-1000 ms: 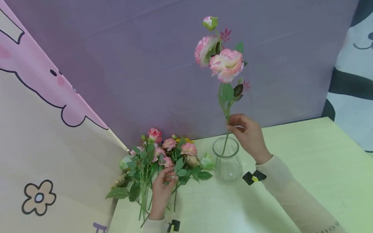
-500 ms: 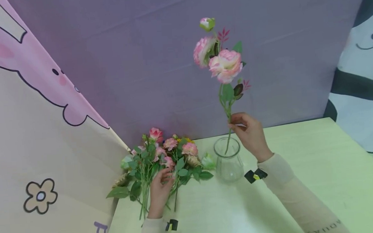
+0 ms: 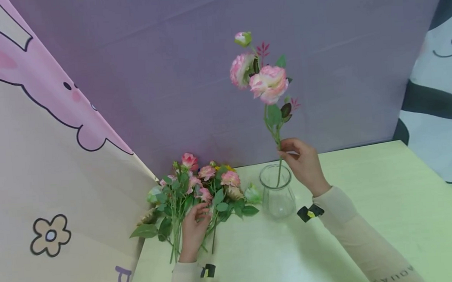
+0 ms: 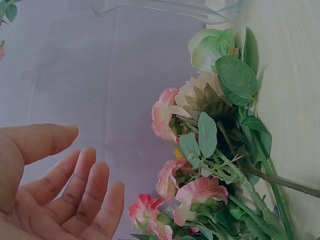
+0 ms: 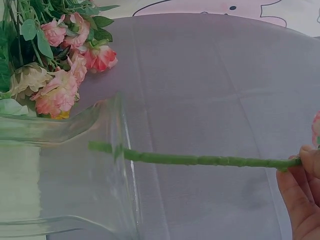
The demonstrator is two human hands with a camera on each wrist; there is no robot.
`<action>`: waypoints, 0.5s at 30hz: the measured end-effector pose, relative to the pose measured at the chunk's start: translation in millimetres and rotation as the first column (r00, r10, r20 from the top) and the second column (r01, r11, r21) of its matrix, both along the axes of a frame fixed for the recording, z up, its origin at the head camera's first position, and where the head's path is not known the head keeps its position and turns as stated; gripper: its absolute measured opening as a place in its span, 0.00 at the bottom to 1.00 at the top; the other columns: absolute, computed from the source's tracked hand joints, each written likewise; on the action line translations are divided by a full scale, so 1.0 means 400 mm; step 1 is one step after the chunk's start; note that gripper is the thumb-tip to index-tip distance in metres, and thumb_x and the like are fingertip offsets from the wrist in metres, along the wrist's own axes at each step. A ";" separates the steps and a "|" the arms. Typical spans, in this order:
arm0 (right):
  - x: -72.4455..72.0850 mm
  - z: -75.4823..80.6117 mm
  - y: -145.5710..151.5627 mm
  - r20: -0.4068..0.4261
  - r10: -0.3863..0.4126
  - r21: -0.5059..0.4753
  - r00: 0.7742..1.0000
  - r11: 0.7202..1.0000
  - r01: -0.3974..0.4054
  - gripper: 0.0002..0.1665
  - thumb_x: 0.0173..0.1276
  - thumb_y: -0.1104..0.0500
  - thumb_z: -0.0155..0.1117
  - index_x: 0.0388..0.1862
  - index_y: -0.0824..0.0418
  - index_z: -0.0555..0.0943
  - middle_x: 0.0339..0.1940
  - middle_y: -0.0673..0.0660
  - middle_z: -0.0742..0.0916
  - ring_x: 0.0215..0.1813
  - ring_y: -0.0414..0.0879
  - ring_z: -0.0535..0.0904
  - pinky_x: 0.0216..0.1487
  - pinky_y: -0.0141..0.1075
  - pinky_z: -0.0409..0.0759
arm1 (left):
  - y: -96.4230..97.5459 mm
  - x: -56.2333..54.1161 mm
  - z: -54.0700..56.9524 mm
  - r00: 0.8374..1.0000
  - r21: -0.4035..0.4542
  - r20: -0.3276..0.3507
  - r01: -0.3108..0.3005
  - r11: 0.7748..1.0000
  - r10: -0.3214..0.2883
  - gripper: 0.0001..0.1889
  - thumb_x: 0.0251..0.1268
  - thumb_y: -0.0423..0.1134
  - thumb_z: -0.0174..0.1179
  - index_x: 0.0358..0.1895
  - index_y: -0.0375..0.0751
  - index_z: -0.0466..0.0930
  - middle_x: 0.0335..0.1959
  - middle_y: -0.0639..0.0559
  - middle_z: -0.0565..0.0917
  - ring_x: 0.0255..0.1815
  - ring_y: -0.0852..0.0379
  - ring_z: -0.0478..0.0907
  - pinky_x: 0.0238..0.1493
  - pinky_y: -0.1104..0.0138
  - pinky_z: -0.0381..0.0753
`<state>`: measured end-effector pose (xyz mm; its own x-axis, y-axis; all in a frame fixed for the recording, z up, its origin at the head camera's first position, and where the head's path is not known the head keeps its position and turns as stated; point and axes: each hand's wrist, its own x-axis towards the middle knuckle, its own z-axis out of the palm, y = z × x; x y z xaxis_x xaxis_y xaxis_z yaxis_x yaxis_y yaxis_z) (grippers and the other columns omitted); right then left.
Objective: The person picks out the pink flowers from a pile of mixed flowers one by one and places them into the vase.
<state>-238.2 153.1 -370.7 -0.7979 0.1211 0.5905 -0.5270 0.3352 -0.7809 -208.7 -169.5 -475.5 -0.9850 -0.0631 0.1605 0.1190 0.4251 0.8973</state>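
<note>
My right hand [image 3: 304, 164] pinches the green stem [image 5: 210, 160] of an artificial flower with pink-and-white blooms [image 3: 270, 84]. It stands nearly upright above a clear glass vase [image 3: 278, 202]; the stem's lower end is just inside the vase mouth. In the right wrist view, thumb and fingers meet on the stem. My left hand [image 3: 194, 232] hovers before a pile of artificial flowers [image 3: 203, 195], its fingers loosely bent with nothing between them. In the left wrist view, a gap separates its fingertips [image 4: 117, 190] from the pink blooms [image 4: 165, 115].
A pale green-white bloom [image 3: 253, 194] lies between the pile and the vase. The light table [image 3: 383, 209] meets a purple-grey backdrop [image 3: 176, 75] behind. A rabbit-print curtain [image 3: 58, 167] borders the left side, a panda print [image 3: 435, 117] the right.
The flower's top has tilted left and dropped slightly, and its stem has swung more upright within the vase mouth. My left hand has shifted slightly left.
</note>
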 end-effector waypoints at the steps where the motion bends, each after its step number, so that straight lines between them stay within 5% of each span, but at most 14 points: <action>1: -0.002 -0.001 0.000 -0.001 0.001 -0.001 1.000 1.000 -0.001 0.10 0.61 0.70 0.64 0.42 0.72 0.79 0.40 0.65 0.85 0.40 0.27 0.77 0.39 0.20 0.78 | 0.000 0.001 -0.001 1.000 0.001 -0.006 -0.001 1.000 0.001 0.15 0.62 0.31 0.61 0.52 0.37 0.77 0.43 0.42 0.82 0.42 0.50 0.78 0.42 0.63 0.81; 9: -0.006 -0.015 -0.003 0.013 -0.004 0.026 1.000 1.000 0.004 0.10 0.59 0.74 0.63 0.41 0.72 0.78 0.40 0.64 0.84 0.39 0.28 0.76 0.38 0.21 0.78 | -0.004 0.000 -0.013 0.999 0.016 -0.007 -0.035 0.999 0.035 0.16 0.61 0.30 0.61 0.53 0.35 0.76 0.44 0.42 0.81 0.43 0.51 0.77 0.42 0.65 0.79; 12: -0.005 -0.024 -0.004 0.023 -0.001 0.035 1.000 0.999 0.000 0.10 0.59 0.74 0.63 0.41 0.72 0.78 0.40 0.64 0.84 0.39 0.29 0.76 0.38 0.21 0.78 | 0.004 0.016 0.020 0.999 0.004 -0.017 -0.034 0.999 0.034 0.16 0.61 0.28 0.60 0.52 0.32 0.76 0.43 0.38 0.81 0.42 0.49 0.77 0.41 0.67 0.79; 15: -0.006 -0.036 -0.004 0.035 0.002 0.038 0.999 0.999 -0.003 0.10 0.59 0.74 0.63 0.41 0.72 0.78 0.39 0.65 0.84 0.40 0.36 0.79 0.38 0.21 0.78 | 0.006 0.019 0.022 0.999 0.004 -0.020 -0.036 0.999 0.036 0.15 0.61 0.28 0.60 0.52 0.32 0.76 0.43 0.39 0.81 0.42 0.50 0.78 0.41 0.67 0.79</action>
<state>-240.5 151.7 -385.1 -0.8186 0.0967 0.5661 -0.5003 0.3641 -0.7856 -201.0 -167.2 -466.8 -0.9787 -0.0993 0.1799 0.1216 0.4262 0.8964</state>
